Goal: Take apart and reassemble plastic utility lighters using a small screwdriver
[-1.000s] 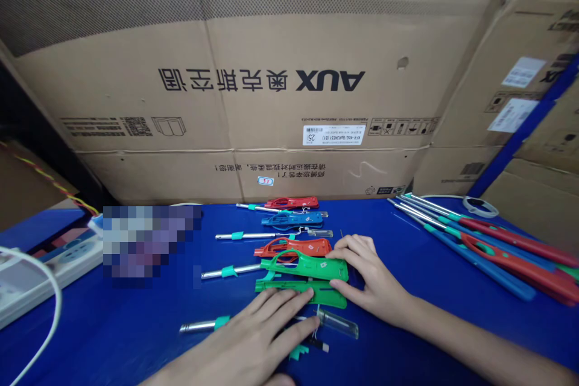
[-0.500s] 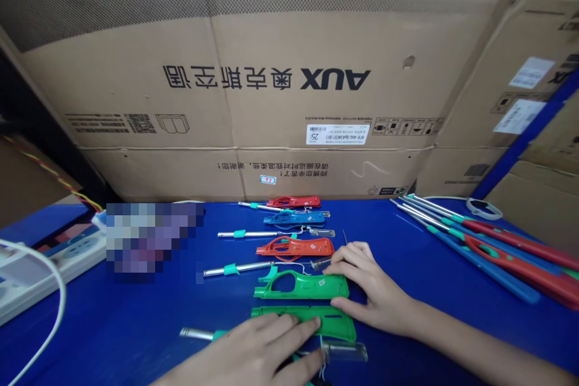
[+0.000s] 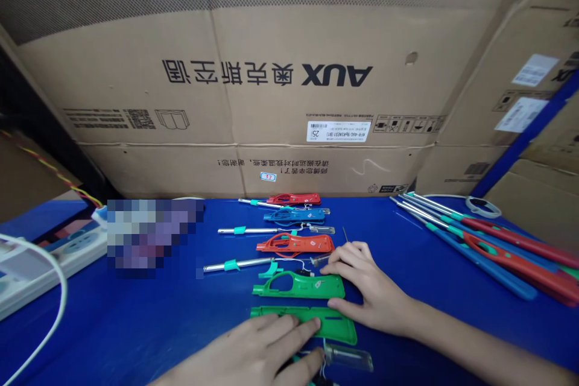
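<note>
My left hand (image 3: 265,347) lies palm down with fingers apart. One fingertip rests on the nearer green lighter shell half (image 3: 337,324); another is beside a clear fuel tank (image 3: 350,357) with a white wire. My right hand (image 3: 362,280) grips the right end of the farther green shell half (image 3: 316,286), thumb on its near edge and fingertips along the far edge. Those fingers are also close to a clear tank with a metal cap (image 3: 318,261). Behind them a thin metal rod (image 3: 344,234) sticks up; its lower end is hidden.
Beyond lie orange (image 3: 296,243), blue (image 3: 294,216) and red (image 3: 294,199) lighter shells, with metal tubes (image 3: 244,265) alongside. Several long lighters (image 3: 497,247) are piled right. A power strip (image 3: 76,247) and white cable (image 3: 58,307) lie left. A cardboard wall (image 3: 271,30) stands behind.
The farther green shell half has shifted slightly left, and a wire's dark end now shows above it. The clear tank by my left hand has moved a little right and nearer.
</note>
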Demonstrator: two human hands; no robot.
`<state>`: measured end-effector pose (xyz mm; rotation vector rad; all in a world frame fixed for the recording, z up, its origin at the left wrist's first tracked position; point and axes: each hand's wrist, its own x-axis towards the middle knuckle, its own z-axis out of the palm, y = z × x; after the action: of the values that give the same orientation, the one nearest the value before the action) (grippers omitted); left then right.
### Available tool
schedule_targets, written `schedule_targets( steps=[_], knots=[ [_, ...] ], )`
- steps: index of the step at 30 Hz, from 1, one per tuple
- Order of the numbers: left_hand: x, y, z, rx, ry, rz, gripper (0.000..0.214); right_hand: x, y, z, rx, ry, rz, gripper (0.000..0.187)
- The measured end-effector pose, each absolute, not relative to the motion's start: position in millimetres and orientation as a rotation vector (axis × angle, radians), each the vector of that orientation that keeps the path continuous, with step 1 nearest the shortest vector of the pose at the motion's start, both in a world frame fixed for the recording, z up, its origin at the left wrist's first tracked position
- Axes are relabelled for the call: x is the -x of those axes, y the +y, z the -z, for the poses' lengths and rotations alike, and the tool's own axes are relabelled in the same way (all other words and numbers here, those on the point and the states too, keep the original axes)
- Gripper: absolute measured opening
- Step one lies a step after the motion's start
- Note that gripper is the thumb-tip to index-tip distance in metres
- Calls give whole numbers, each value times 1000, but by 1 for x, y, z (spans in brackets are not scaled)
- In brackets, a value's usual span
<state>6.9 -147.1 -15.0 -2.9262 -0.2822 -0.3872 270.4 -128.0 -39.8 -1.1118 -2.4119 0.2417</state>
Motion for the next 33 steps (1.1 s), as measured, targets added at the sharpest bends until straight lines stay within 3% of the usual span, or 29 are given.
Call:
schedule_targets(
  steps=[4, 10, 18, 26, 33],
  knots=[
    [-7, -146, 19, 2938, -290, 356, 30, -270, -128, 40, 1110, -2401, -235, 27],
    [-8, -145, 21, 2978, -298, 323, 31, -270, -133, 27, 1061, -2394, -244, 5],
    [-9, -142, 15, 3061, -286, 359, 35, -260, -159, 9, 933, -2789, -355, 20],
    [-12, -133, 19, 3046, -336, 517, 29, -262, -155, 2, 1004, -2775, -427, 14],
    [-32, -102, 18, 2999, -497, 429, 17, -272, -141, -2, 1092, -2638, -391, 16]
  ],
)
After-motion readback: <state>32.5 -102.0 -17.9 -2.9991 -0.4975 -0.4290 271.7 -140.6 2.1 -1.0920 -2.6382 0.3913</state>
